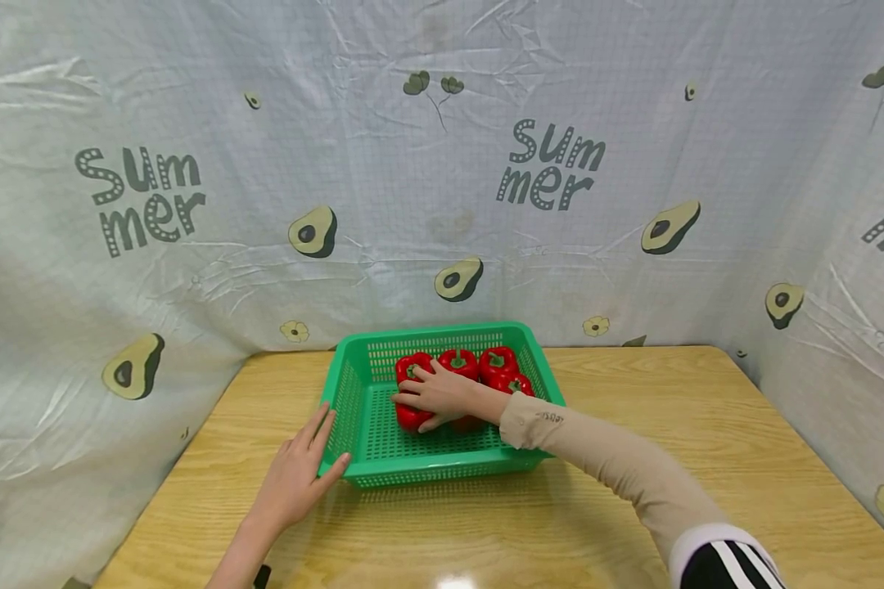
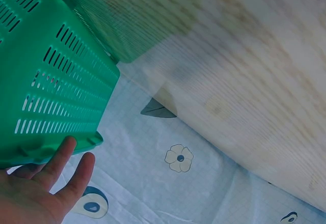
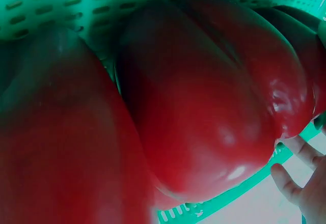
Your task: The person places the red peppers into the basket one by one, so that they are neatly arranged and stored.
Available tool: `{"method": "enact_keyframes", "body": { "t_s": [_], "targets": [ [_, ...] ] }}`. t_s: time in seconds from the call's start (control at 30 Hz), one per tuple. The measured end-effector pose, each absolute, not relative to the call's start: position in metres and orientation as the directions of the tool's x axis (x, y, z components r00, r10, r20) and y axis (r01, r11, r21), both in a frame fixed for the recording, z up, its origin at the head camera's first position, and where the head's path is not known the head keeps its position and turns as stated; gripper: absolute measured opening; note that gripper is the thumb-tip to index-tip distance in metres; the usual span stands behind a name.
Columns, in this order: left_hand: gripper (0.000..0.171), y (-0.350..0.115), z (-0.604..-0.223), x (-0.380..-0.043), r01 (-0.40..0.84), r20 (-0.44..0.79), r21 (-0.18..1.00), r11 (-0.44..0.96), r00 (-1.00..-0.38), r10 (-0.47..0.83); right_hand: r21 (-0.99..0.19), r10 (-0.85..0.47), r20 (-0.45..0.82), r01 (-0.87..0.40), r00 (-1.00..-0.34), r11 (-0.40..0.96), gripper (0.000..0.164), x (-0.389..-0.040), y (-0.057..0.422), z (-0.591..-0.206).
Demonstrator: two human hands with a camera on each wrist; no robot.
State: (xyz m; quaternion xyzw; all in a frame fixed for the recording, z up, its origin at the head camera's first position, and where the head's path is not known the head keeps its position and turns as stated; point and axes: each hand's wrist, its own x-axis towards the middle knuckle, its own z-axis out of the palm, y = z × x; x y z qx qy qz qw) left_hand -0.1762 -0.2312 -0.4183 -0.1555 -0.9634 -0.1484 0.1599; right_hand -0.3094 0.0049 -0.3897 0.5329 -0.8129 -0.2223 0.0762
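A green plastic basket [image 1: 442, 468] with slotted sides holds several red bell peppers [image 1: 497, 361], grouped in its middle and right part. Over the leftmost peppers spreads my right hand [image 1: 442, 394], its fingers apart and touching a red bell pepper [image 1: 412, 419]. In the right wrist view, large red bell peppers [image 3: 204, 102] fill the picture, with fingertips [image 3: 285, 180] showing at the right edge. My left hand [image 1: 298, 470] rests against the basket's front left corner, fingers extended along the rim. The left wrist view shows those fingers [image 2: 79, 175] beside the basket's rim [image 2: 89, 141].
The basket stands on a light wooden table [image 1: 656, 409], near its back edge. Behind and at both sides hangs a pale sheet [image 1: 383, 164] printed with avocados, flowers and lettering. Bare mesh floor [image 1: 383, 413] shows in the basket's left part.
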Motion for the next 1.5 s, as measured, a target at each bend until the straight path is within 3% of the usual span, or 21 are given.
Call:
{"method": "enact_keyframes", "body": {
  "t_s": [0.73, 1.2, 1.5],
  "targets": [
    [0.064, -0.231, -0.417, -0.178, 0.351, 0.353, 0.245, 0.904, -0.901, 0.254, 0.353, -0.913, -0.096, -0.871, -0.396, 0.341, 0.075, -0.311, 0.019, -0.379],
    [0.064, -0.227, -0.416, -0.175, 0.341, 0.347, 0.249, 0.907, -0.905, 0.245, 0.258, -0.915, -0.049, -0.890, -0.402, 0.377, 0.065, -0.290, 0.058, -0.342],
    [0.066, -0.226, -0.411, -0.175, 0.334, 0.341, 0.274, 0.902, -0.911, 0.233, 0.202, -0.913, 0.061, -0.891, -0.404, 0.408, 0.054, -0.266, 0.099, -0.325]
  ]
}}
